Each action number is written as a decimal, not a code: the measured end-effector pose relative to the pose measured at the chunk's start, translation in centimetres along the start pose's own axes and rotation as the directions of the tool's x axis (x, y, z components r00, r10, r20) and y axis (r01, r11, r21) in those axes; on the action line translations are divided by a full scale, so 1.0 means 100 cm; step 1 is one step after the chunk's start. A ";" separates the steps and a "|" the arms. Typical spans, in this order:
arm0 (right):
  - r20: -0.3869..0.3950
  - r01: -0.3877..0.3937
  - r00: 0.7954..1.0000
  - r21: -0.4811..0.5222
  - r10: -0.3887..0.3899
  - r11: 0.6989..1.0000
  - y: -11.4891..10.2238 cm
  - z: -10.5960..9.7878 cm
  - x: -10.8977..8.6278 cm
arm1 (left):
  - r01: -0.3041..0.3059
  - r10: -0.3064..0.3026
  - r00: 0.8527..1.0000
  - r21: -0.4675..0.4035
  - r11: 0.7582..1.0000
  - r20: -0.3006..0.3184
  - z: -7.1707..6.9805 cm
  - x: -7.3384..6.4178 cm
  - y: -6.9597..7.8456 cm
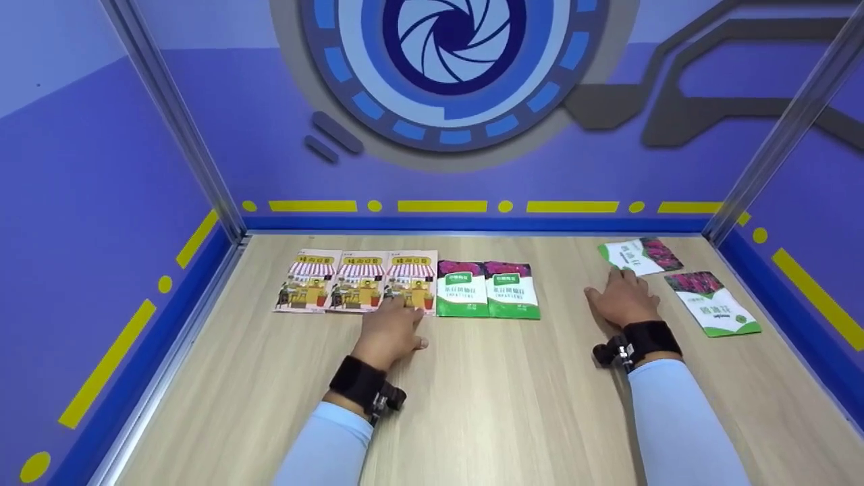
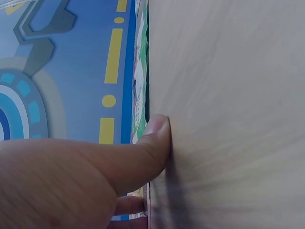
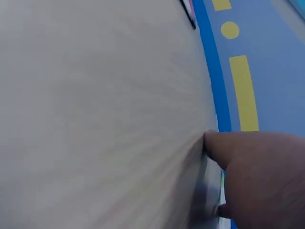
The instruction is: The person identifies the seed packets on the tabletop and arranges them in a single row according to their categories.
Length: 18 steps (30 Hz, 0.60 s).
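Note:
Three pink seed packets with a striped awning picture [image 1: 307, 280] lie side by side, slightly overlapping. Just right of them lie two green-and-white seed packets with magenta flowers [image 1: 513, 290]. My left hand [image 1: 390, 331] rests with its fingers over the lower part of the third pink packet, thumb out to the right; the left wrist view shows its thumb [image 2: 143, 152] by the tabletop. On the right, my right hand [image 1: 624, 300] reaches its fingertips to the lower edge of a turned flower packet [image 1: 638, 256]. Another upside-down packet [image 1: 715, 307] lies to the right of that hand.
The wooden tabletop [image 1: 486, 391] is walled by blue-purple panels [image 1: 223, 128] at the back and both sides. Metal posts [image 1: 179, 121] stand at the back corners. A black strap with a small camera [image 1: 368, 385] sits on each wrist.

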State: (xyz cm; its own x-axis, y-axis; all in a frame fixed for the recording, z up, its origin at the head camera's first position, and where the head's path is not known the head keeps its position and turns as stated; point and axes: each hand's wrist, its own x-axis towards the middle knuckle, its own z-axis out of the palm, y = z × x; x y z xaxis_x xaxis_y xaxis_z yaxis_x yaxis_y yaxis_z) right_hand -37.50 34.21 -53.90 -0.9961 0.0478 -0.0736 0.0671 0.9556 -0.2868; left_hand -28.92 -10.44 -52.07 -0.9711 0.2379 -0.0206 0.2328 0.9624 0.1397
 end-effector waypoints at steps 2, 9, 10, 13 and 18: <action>-0.005 0.015 1.000 -0.016 -0.015 1.000 -0.006 0.001 -0.001 | 0.003 -0.003 1.000 -0.001 1.000 0.007 -0.001 0.000 -0.001; -0.134 0.066 0.989 -0.030 -0.070 0.997 -0.028 0.005 -0.012 | 0.009 -0.009 1.000 0.019 1.000 0.021 0.000 0.002 -0.003; -0.154 0.072 0.985 -0.014 -0.073 0.997 -0.031 0.005 -0.014 | 0.009 -0.009 1.000 0.020 1.000 0.024 0.000 0.001 -0.002; -0.185 0.072 0.981 0.030 -0.065 0.997 -0.036 0.004 -0.018 | 0.007 -0.007 1.000 0.019 1.000 0.027 0.000 0.001 -0.001; -0.234 0.062 0.971 0.045 -0.050 0.997 -0.037 0.008 -0.020 | -0.002 0.002 1.000 0.008 1.000 0.022 0.000 0.002 -0.002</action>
State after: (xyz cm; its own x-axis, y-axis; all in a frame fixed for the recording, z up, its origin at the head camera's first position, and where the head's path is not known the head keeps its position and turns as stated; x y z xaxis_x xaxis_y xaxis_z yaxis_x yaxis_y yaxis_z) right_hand -35.71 30.39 -53.44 -0.9839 0.0669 0.1660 0.0078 0.9427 -0.3336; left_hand -29.15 -10.56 -52.13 -0.9691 0.2428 -0.0425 0.2355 0.9629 0.1315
